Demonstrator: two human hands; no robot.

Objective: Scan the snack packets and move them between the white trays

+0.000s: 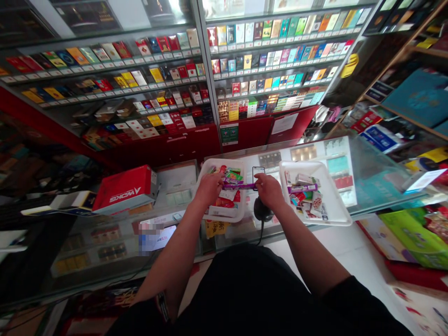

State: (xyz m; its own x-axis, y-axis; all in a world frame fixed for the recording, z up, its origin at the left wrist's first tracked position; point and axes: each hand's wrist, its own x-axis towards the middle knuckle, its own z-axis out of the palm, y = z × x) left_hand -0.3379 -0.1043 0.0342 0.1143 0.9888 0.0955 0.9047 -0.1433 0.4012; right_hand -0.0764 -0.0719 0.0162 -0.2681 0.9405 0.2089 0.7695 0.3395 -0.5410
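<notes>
Both hands hold a long thin purple packet level between them, one end each. My left hand is closed on its left end, over a white basket of small colourful snack packs. My right hand pinches the right end, in front of a phone on the glass counter. To the right, a second white basket holds assorted small packs, with another purple packet on top. A black rounded device with a cable sits under my right hand.
A red shoe box stands on the counter at left, near a partly blurred card. Behind the glass counter rise shelves of small packs. Green packages lie at the right.
</notes>
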